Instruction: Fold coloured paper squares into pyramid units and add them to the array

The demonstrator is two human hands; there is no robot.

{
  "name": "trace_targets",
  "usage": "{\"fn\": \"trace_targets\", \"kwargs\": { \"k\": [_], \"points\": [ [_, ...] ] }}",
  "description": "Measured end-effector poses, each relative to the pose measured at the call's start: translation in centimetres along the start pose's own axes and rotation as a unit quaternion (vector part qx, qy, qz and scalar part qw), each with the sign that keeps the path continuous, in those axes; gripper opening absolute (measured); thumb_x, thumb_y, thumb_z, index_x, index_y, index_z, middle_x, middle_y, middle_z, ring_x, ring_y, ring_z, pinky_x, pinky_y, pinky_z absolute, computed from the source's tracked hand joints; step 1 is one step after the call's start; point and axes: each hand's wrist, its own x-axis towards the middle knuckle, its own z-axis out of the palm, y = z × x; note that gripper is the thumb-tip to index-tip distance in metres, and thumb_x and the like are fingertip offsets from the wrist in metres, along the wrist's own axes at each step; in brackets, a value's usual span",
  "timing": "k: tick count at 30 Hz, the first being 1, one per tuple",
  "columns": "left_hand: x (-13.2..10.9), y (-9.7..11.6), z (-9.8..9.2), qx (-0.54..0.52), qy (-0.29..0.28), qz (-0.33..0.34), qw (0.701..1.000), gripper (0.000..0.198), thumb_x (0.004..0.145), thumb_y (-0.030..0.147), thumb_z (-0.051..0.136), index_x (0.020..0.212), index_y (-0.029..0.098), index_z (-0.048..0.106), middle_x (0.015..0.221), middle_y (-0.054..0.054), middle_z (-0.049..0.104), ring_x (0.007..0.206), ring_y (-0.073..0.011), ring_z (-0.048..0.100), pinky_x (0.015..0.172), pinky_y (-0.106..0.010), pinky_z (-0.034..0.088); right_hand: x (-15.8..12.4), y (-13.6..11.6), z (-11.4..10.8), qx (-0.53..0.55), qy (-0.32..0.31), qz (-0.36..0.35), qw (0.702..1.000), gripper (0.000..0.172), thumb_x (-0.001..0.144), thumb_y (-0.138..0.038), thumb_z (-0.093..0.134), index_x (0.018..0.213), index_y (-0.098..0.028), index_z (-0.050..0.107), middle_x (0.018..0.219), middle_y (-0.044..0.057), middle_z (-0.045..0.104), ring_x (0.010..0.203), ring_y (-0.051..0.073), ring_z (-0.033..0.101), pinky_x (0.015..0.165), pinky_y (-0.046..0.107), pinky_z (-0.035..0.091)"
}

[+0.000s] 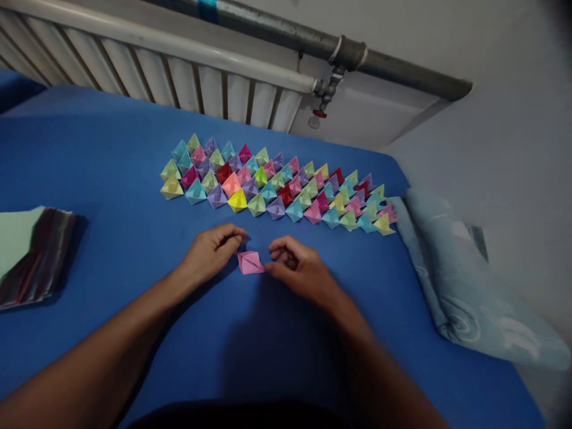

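The pink folded paper (251, 262) lies between the left hand (210, 251) and right hand (301, 266). The right grip is apart; I can't tell if the left one pinches. This looks like shaping; next needs a soft touch.

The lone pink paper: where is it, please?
In the head view, the pink paper lies below and left of centre, between left hand and right hand.

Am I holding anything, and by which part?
Neither hand visibly grips the pink folded paper: the left hand is near its left end, the right hand by its right corner; contact is unclear.
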Motion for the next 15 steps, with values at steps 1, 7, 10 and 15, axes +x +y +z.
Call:
{"fn": "trace_targets", "kwargs": {
  "k": [1, 7, 10, 15],
  "points": [
    [0.1, 0.0, 0.0, -0.002, -0.009, 0.008, 1.000, 0.033, 0.082, 0.039, 0.049, 0.096, 0.018, 0.070, 0.085, -0.005, 0.072, 0.076, -0.0180, 0.064, 0.070, -0.030, 0.050, -0.3, -0.2, -0.2, -0.046, -0.026, -0.016, 0.998, 0.027, 0.074, -0.028, 0.069, 0.100, -0.020, 0.063, 0.086, -0.001, 0.062, 0.065, 0.010, 0.053, 0.063, 0.024, 0.043],
    [0.1, 0.1, -0.1, 0.002, -0.071, 0.014, 0.997, 0.035, 0.083, 0.042, 0.049, 0.100, 0.019, 0.068, 0.078, -0.002, 0.070, 0.066, -0.0155, 0.061, 0.065, -0.029, 0.049, -0.3, -0.1, 0.4, -0.210, -0.069, -0.089, 0.971, 0.033, 0.080, -0.015, 0.064, 0.113, -0.020, 0.063, 0.101, 0.005, 0.068, 0.081, 0.016, 0.060, 0.075, 0.028, 0.046],
    [-0.1, 0.1, -0.4, 0.024, -0.093, -0.002, 0.995, 0.029, 0.082, 0.042, 0.048, 0.085, 0.019, 0.066, 0.065, 0.001, 0.063, 0.053, -0.0124, 0.053, 0.054, -0.026, 0.043, 0.0, 0.6, 1.0, -0.212, -0.021, -0.085, 0.973, 0.026, 0.087, -0.016, 0.056, 0.112, -0.018, 0.062, 0.103, 0.007, 0.067, 0.089, 0.018, 0.062, 0.081, 0.030, 0.047],
    [-0.2, -0.2, -0.6, 0.030, -0.086, -0.026, 0.996, 0.026, 0.079, 0.041, 0.053, 0.082, 0.019, 0.065, 0.062, 0.002, 0.060, 0.051, -0.0111, 0.048, 0.049, -0.023, 0.039, 0.0, 0.9, 1.3, -0.194, 0.042, -0.091, 0.976, 0.023, 0.085, -0.013, 0.051, 0.104, -0.018, 0.062, 0.096, 0.006, 0.067, 0.086, 0.017, 0.062, 0.081, 0.030, 0.048]
  ]
}}
